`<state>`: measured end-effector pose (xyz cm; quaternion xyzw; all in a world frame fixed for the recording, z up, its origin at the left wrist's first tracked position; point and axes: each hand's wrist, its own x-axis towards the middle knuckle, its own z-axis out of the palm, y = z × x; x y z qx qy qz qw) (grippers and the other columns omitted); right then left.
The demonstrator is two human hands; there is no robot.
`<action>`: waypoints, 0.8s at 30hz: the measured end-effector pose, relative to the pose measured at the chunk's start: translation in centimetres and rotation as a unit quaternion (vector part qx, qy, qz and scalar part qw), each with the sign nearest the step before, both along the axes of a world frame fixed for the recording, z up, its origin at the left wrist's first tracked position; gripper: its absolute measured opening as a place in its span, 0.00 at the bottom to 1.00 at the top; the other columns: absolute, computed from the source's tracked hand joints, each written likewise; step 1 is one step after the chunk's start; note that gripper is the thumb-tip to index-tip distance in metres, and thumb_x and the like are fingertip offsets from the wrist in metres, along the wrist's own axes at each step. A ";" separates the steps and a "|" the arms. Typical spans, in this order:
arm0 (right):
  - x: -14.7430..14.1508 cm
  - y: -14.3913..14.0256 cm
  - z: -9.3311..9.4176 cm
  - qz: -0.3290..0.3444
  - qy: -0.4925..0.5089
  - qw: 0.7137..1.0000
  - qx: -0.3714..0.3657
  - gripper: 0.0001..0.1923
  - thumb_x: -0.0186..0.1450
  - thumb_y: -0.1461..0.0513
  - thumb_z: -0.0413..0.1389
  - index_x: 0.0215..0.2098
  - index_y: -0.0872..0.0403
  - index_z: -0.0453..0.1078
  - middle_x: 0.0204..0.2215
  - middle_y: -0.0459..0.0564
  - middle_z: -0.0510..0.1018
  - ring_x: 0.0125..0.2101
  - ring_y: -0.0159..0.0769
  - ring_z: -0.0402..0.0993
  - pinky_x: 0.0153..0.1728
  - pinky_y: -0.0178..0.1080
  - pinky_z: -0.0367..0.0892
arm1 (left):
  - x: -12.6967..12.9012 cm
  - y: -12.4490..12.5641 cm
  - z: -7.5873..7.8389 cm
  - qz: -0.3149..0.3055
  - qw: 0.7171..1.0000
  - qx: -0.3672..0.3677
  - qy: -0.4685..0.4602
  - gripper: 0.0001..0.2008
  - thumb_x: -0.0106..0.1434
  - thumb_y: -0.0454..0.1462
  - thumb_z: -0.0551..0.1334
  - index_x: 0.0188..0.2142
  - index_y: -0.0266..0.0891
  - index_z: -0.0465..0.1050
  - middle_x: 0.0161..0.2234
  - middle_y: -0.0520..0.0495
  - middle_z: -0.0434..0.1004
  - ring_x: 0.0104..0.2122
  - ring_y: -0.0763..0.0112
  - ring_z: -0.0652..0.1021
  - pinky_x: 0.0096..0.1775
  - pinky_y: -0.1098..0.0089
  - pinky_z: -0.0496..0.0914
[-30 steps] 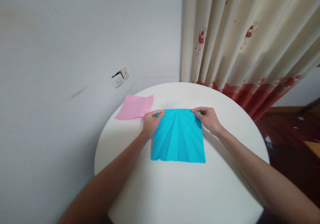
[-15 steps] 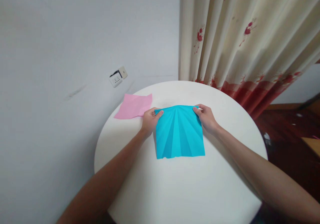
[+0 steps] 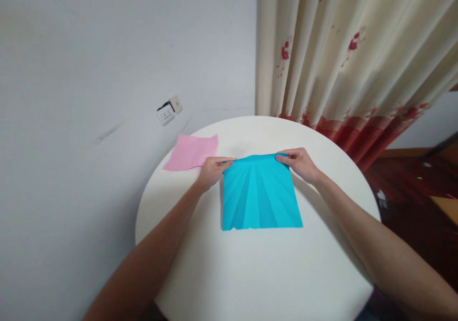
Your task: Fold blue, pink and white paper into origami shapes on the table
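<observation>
The blue paper [image 3: 261, 194] lies on the round white counter [image 3: 257, 273], a little behind its middle. It is a square sheet with many creases that spread like a fan from the middle of its far edge down to the near edge. The near edge rests flat on the counter, and the far edge is lifted a little and bends slightly between the two hands.

The left hand [image 3: 212, 170] pinches the far left corner of the blue paper between the thumb and the fingers, so this hand is closed on the sheet. The right hand [image 3: 301, 162] pinches the far right corner in the same way, with the fingers curled over the edge. Both forearms reach from the near side of the counter, one on each side of the sheet, and they do not touch it.

A pink paper [image 3: 191, 152] lies flat on the counter to the left of the blue paper, at the far left rim. It is just beside the left hand; I cannot tell if the knuckles touch it. A part of it seems to go over the rim.

Behind the counter there is a pale wall [image 3: 107, 63] with a white socket [image 3: 168, 113] low on it. To the right hangs a cream curtain [image 3: 343, 58] with red flowers and a red lower border.
</observation>
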<state>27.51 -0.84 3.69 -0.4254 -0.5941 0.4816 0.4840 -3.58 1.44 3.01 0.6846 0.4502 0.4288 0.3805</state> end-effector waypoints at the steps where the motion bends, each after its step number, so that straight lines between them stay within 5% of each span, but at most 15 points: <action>1: 0.0 0.0 0.0 0.018 -0.007 1.000 -0.001 0.19 0.54 0.49 0.67 0.36 0.54 0.82 0.29 0.49 0.83 0.27 0.37 0.75 0.32 0.41 0.70 | -0.1 0.0 0.1 -0.013 1.000 -0.004 0.019 0.17 0.55 0.47 0.69 0.38 0.38 0.84 0.36 0.42 0.85 0.34 0.60 0.82 0.36 0.65 0.75; 7: -1.2 -0.6 -0.6 0.088 -0.056 0.994 -0.013 0.19 0.58 0.49 0.64 0.37 0.55 0.82 0.31 0.50 0.84 0.27 0.39 0.76 0.31 0.41 0.71 | 0.7 -1.0 0.1 -0.061 0.991 0.006 0.120 0.24 0.51 0.41 0.72 0.49 0.42 0.80 0.44 0.44 0.84 0.43 0.56 0.82 0.47 0.62 0.75; 12: -2.3 -1.2 -0.7 0.116 -0.103 0.988 -0.001 0.17 0.61 0.50 0.61 0.35 0.55 0.81 0.27 0.48 0.83 0.25 0.36 0.74 0.27 0.37 0.69 | 1.9 -1.9 -0.4 -0.101 0.979 0.043 0.171 0.10 0.62 0.43 0.64 0.35 0.43 0.84 0.37 0.46 0.85 0.37 0.58 0.83 0.42 0.65 0.74; 18: -2.0 -1.1 -0.8 0.118 -0.138 0.982 0.046 0.17 0.62 0.52 0.62 0.43 0.53 0.82 0.40 0.50 0.85 0.38 0.42 0.79 0.41 0.41 0.73 | 2.3 -2.3 -0.3 -0.099 0.980 0.065 0.158 0.12 0.64 0.43 0.63 0.39 0.44 0.84 0.40 0.46 0.85 0.40 0.58 0.83 0.44 0.65 0.73; 24: -1.7 -1.0 -0.9 0.139 -0.125 0.982 0.023 0.19 0.62 0.51 0.62 0.44 0.53 0.82 0.39 0.50 0.85 0.37 0.45 0.80 0.41 0.43 0.75 | 2.7 -2.5 -0.3 -0.091 0.981 0.082 0.153 0.11 0.64 0.44 0.64 0.39 0.46 0.84 0.40 0.47 0.85 0.40 0.59 0.83 0.45 0.65 0.73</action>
